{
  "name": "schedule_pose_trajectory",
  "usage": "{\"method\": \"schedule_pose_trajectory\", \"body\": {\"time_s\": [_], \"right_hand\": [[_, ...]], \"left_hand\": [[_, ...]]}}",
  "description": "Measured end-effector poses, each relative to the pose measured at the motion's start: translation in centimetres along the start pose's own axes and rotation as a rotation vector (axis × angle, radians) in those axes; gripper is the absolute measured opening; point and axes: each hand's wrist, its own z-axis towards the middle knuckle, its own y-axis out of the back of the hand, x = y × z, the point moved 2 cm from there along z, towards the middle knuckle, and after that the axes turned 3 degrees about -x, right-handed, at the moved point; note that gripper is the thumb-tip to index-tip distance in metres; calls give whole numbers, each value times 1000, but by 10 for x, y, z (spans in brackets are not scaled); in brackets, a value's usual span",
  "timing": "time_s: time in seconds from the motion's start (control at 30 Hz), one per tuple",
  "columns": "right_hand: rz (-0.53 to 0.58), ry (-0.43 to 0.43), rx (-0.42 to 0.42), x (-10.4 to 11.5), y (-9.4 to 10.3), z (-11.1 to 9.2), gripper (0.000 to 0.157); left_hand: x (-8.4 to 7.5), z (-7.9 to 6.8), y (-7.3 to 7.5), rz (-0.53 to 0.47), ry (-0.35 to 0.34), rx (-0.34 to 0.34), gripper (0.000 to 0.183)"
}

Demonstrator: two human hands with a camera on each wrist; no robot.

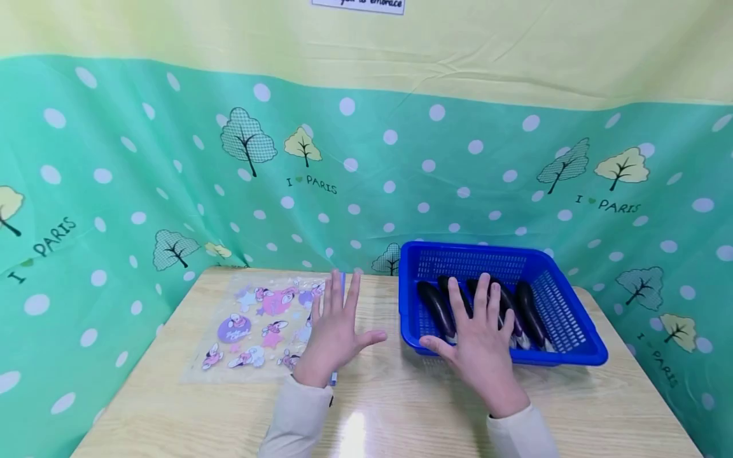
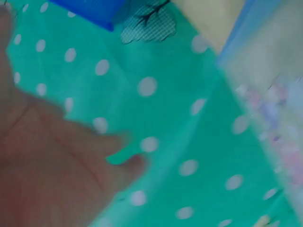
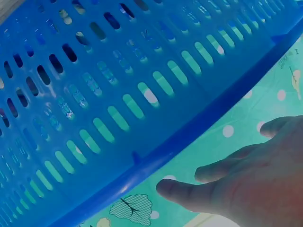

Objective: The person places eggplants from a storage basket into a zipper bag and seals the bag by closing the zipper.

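Note:
Fingers spread, my left hand [image 1: 334, 331] hovers by the right edge of a clear plastic zip bag [image 1: 258, 337] printed with pink and purple cartoon figures. The bag lies flat on the table, its blue zip strip along the right side, partly covered by the hand. My right hand [image 1: 483, 346], also with spread fingers, is over the near side of a blue plastic basket [image 1: 475, 249]. Several dark purple eggplants [image 1: 532, 312] lie side by side in the basket, some partly hidden behind that hand. Neither hand holds anything.
The light wood table [image 1: 389, 407] carries the bag on the left and the basket on the right. Behind it hangs a green and yellow curtain [image 1: 389, 172] with white dots and tree prints, close to the table's far edge.

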Motion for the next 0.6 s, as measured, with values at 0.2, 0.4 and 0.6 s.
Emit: {"method": "schedule_pose_trajectory", "body": {"time_s": [0.2,0.4,0.6], "right_hand": [[102,-2,72,-1,10,2,93],[161,-25,199,-12,21,4,66],[169,-32,477,-22,31,6,63]], "left_hand": [[34,-4,-21,16,304,181,77],[55,-8,-28,-18,343,224,54],[65,-18,-21,-116,272,190,23]]}}
